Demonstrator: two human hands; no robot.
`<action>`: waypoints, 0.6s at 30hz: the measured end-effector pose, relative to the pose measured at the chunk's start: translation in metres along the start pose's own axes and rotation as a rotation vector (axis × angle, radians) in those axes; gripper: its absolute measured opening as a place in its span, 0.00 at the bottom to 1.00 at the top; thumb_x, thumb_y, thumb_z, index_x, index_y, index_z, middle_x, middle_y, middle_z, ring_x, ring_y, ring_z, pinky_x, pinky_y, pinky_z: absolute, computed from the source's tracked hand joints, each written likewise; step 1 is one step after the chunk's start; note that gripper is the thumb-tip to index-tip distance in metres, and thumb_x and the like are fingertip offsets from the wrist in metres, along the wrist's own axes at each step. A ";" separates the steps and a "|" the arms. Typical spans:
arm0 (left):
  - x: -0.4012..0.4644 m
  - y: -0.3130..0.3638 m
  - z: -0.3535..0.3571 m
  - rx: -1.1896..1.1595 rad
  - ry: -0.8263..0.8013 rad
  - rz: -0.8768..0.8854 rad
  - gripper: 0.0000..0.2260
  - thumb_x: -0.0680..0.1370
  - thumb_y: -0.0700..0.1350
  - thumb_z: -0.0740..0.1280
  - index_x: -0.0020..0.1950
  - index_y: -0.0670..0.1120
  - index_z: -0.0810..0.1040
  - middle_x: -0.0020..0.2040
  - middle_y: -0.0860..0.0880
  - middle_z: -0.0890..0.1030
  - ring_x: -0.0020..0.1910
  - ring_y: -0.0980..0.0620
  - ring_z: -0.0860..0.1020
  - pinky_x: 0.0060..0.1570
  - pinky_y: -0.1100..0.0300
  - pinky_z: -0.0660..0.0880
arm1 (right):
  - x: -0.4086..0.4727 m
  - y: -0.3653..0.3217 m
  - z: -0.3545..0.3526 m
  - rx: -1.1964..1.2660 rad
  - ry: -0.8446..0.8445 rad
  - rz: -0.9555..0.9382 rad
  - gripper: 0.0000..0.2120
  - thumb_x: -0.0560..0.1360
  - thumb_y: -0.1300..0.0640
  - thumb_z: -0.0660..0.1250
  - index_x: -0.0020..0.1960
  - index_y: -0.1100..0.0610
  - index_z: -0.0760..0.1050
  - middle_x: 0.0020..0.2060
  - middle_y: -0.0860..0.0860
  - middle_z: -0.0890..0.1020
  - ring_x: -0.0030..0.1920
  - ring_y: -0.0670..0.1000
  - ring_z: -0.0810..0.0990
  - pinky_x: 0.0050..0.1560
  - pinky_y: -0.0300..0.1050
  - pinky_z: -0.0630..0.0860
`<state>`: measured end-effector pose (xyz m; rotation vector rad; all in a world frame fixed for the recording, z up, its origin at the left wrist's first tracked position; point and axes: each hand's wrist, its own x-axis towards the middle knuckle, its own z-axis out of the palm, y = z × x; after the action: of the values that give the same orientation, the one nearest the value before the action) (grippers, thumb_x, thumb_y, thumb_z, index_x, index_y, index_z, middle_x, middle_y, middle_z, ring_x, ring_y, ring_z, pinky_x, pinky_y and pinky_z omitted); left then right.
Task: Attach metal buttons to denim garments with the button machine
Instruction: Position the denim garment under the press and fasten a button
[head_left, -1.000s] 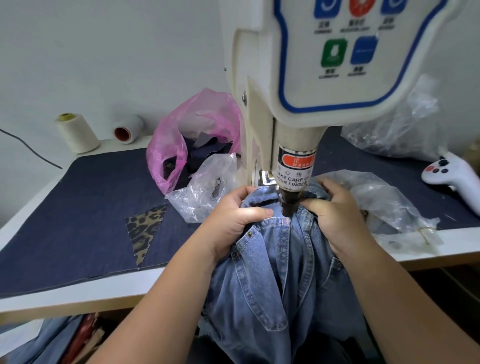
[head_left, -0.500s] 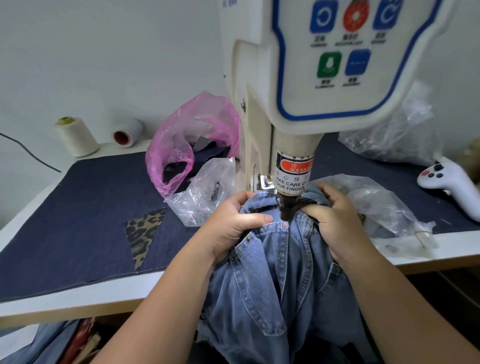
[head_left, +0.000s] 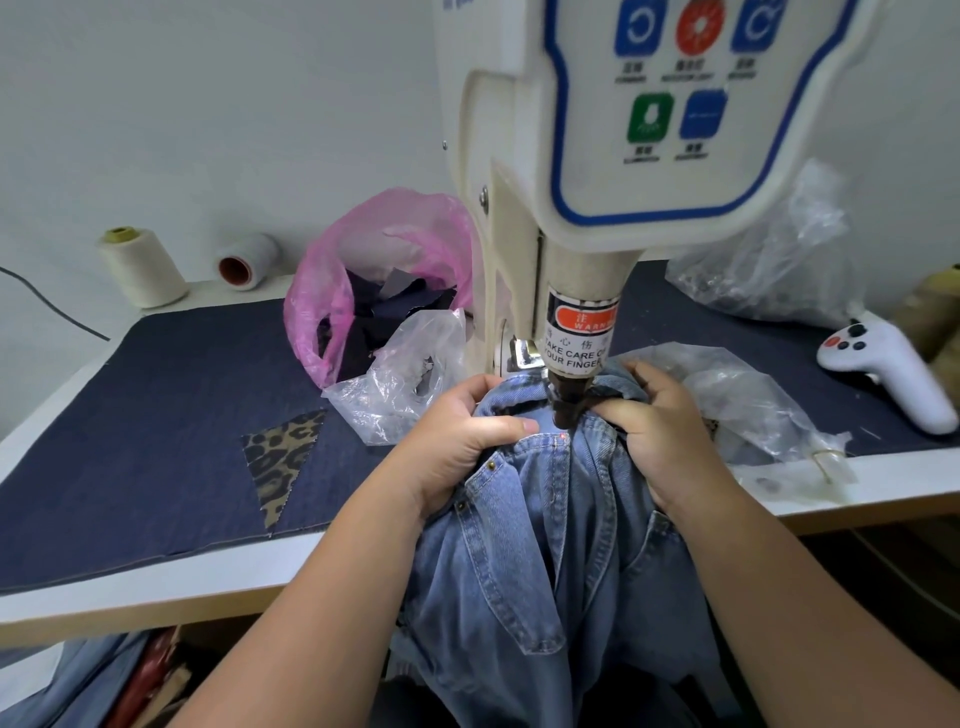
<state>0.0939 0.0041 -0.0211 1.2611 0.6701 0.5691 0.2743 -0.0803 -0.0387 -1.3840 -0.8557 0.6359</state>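
A light-blue denim garment (head_left: 561, 525) hangs over the table's front edge, its top bunched under the button machine (head_left: 623, 156). The machine's dark punch (head_left: 563, 410) stands just above the cloth, and a small red light dot shows on the denim below it. My left hand (head_left: 462, 441) grips the denim left of the punch, thumb laid across the top. My right hand (head_left: 660, 431) grips the bunched denim right of the punch. Small metal rivets (head_left: 491, 464) show on a pocket edge near my left hand.
A dark denim mat (head_left: 156, 415) covers the table, with a leopard-print scrap (head_left: 283, 457). Pink bag (head_left: 363, 270) and clear bags (head_left: 405, 384) lie left of the machine, another clear bag (head_left: 753, 410) right. A white controller (head_left: 883, 374) lies far right. Two thread cones (head_left: 143, 265) stand back left.
The camera view has shifted slightly downward and left. Both hands keep their grip on the denim under the punch, with the cloth drawn a little tighter.
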 end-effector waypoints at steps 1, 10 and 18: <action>0.000 0.000 0.000 -0.006 -0.002 0.003 0.23 0.66 0.36 0.74 0.60 0.39 0.77 0.56 0.35 0.83 0.51 0.40 0.83 0.56 0.46 0.79 | 0.000 0.000 0.000 0.001 0.002 0.001 0.14 0.64 0.58 0.72 0.47 0.46 0.83 0.44 0.50 0.87 0.48 0.54 0.85 0.55 0.57 0.81; 0.002 0.000 0.000 0.007 0.001 -0.001 0.25 0.66 0.36 0.74 0.63 0.37 0.75 0.57 0.34 0.82 0.52 0.38 0.82 0.58 0.42 0.78 | -0.001 -0.003 0.001 -0.010 0.018 0.008 0.14 0.63 0.58 0.72 0.46 0.45 0.83 0.44 0.50 0.87 0.48 0.53 0.85 0.56 0.56 0.80; 0.003 -0.002 -0.001 0.018 0.003 -0.005 0.24 0.66 0.36 0.74 0.62 0.39 0.76 0.56 0.35 0.83 0.54 0.37 0.82 0.59 0.43 0.78 | -0.002 -0.001 -0.001 -0.027 0.004 0.002 0.13 0.65 0.59 0.72 0.47 0.48 0.83 0.44 0.50 0.87 0.48 0.53 0.85 0.57 0.57 0.80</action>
<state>0.0953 0.0062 -0.0240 1.2760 0.6816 0.5620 0.2737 -0.0820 -0.0374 -1.4103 -0.8622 0.6247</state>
